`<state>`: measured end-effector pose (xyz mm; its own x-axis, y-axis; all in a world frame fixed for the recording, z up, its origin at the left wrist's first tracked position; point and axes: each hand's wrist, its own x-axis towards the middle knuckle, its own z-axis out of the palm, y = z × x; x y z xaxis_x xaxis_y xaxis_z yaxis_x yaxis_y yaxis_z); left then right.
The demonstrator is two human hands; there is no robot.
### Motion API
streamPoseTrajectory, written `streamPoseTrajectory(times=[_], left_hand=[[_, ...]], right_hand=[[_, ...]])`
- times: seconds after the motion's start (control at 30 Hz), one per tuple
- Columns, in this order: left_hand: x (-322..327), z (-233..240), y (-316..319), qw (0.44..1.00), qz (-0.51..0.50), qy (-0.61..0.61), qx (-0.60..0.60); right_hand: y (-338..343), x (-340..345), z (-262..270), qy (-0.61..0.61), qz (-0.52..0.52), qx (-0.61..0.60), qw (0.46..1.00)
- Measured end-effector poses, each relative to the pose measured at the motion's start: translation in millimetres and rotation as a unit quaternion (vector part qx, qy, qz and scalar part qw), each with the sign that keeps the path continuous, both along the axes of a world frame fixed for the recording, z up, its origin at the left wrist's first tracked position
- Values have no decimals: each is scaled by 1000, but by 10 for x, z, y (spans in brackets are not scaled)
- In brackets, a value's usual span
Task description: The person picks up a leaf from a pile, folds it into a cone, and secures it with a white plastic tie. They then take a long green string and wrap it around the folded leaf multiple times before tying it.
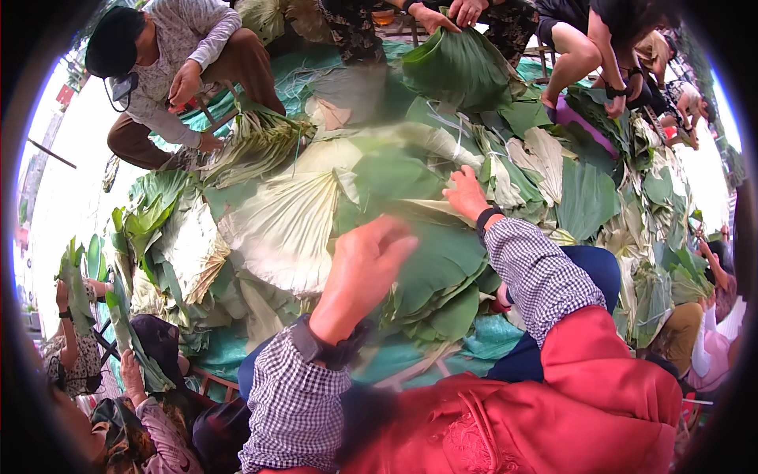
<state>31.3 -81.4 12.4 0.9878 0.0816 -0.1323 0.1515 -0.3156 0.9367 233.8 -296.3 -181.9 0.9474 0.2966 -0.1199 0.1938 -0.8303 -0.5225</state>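
My left hand (364, 269) is raised over a heap of large folded leaves, its fingers curled and blurred; whether it holds anything cannot be told. Farther out on the right, my right hand (468, 192) reaches to the edge of a pale folded leaf (435, 206), fingers bent; its grip on the leaf is unclear. Below and between the hands lies a stack of round green leaves (441, 266). Left of my left hand spreads a pale, pleated leaf (290, 231). Beyond my right hand are leaf bundles tied with white string (456, 131).
Co-workers sit around the heap. One at the far left handles a stack of folded leaves (257, 142); another at the top holds a green leaf bundle (456, 68). Green tarpaulin (491, 338) lies beneath. More leaves (651, 237) are piled at the right.
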Motion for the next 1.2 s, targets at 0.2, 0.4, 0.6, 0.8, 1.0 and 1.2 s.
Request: streamPoseTrajectory(times=[0.2,0.4,0.6,0.8,1.0,1.2], left_hand=[[-85,45,17,1000,6,18,14],[3,62,-52,1000,-11,-8,7],[-33,-51,69,1000,9,17,13],[25,-16,113,997,37,47,-52],[110,-255,306,994,102,40,-22],[59,-363,305,993,103,62,16]], right_hand=[[-1,365,-211,26,5,-125,992],[-408,761,-439,9,53,-136,989],[-175,578,87,-11,72,0,997],[-191,-87,576,-130,178,29,975],[-335,-1173,623,-8,373,-18,928],[-351,-1513,522,129,400,-105,901]])
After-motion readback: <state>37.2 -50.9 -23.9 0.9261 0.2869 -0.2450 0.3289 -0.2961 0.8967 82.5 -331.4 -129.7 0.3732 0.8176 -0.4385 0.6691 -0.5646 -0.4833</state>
